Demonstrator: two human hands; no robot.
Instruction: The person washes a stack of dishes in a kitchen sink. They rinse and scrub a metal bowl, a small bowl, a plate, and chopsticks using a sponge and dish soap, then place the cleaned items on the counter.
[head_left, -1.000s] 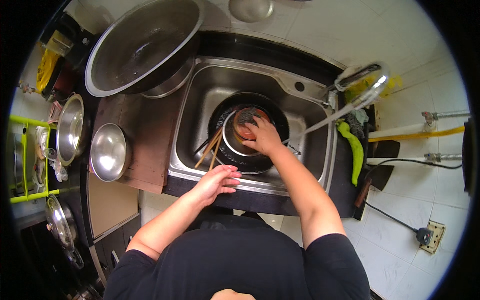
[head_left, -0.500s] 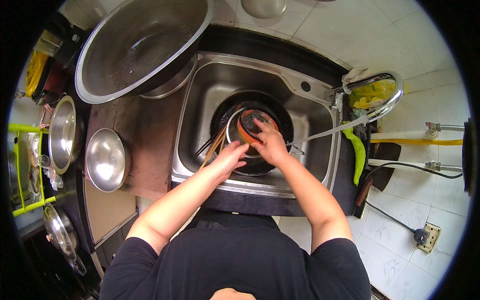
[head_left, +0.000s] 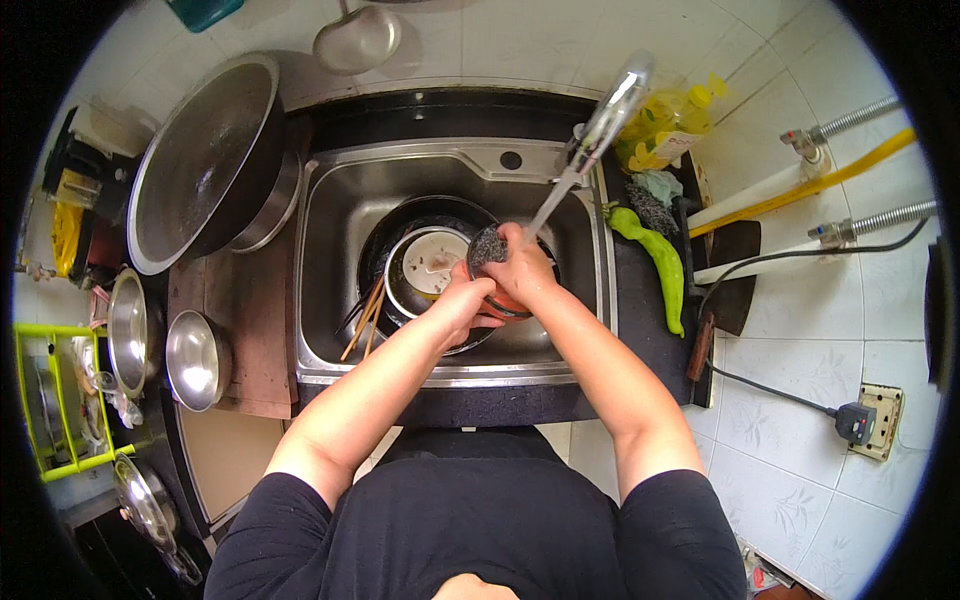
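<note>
Gripping the red bowl (head_left: 510, 301) by its side with the left hand (head_left: 466, 308), and closing the right hand (head_left: 522, 265) over the dark scrubber (head_left: 487, 247) inside it, at the water stream (head_left: 550, 208). Held above the right part of the black pan (head_left: 430, 213), apart from the right wall of the sink (head_left: 590, 300), just beside the pale bowl (head_left: 394, 280) with brown-flecked contents.

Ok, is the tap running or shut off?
Running: a pale stream of water comes from the tap, falling toward the right hand.
</note>
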